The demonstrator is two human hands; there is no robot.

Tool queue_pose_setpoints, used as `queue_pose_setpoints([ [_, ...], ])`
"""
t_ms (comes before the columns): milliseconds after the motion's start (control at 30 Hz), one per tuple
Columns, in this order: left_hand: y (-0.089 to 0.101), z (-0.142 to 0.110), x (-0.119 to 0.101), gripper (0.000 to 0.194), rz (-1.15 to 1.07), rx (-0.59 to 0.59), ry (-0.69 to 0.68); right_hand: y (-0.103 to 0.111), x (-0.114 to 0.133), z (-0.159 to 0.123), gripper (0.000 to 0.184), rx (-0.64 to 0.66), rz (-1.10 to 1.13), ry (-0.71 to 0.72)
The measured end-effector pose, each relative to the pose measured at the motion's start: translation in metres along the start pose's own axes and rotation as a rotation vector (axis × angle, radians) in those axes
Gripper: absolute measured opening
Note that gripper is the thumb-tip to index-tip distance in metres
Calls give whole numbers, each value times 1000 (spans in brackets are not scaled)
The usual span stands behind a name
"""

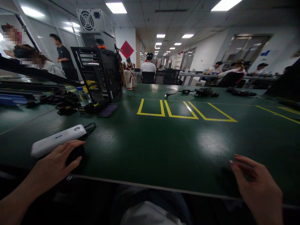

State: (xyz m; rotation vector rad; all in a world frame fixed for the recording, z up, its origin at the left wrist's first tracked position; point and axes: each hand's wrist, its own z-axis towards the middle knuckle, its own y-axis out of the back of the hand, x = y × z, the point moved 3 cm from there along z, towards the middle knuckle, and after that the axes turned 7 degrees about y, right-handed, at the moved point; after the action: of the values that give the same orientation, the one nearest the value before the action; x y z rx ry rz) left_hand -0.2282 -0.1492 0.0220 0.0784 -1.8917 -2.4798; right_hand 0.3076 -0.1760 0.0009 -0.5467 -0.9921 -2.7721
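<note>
My left hand [55, 164] lies near the front edge of the dark green table [150, 147], fingers stretched over a small black object [75, 154] that I cannot make out. Just beyond it lies a white power bank [58, 139] with a black cable [91, 127] at its far end. My right hand [256, 184] hovers at the table's front right edge, fingers loosely apart, holding nothing.
An open black computer case [100, 73] stands at the left with a white power supply [95, 23] on top, black cables [63, 101] and a water bottle [82, 95] beside it. Yellow tape rectangles [180, 109] mark the table. A charger and cables [201, 92] lie farther back. Several people sit or stand behind.
</note>
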Motion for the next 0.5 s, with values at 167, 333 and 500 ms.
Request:
queue_pose_setpoints([
  [167,-6,1,5,39,-44,62,71,0,3,1,28,29,-25,49],
  [333,-10,9,17,35,-262,98,17,1,5,1,26,40,-38,59],
  [500,-9,12,17,36,-297,122,74,-3,5,1,30,100,-24,83],
])
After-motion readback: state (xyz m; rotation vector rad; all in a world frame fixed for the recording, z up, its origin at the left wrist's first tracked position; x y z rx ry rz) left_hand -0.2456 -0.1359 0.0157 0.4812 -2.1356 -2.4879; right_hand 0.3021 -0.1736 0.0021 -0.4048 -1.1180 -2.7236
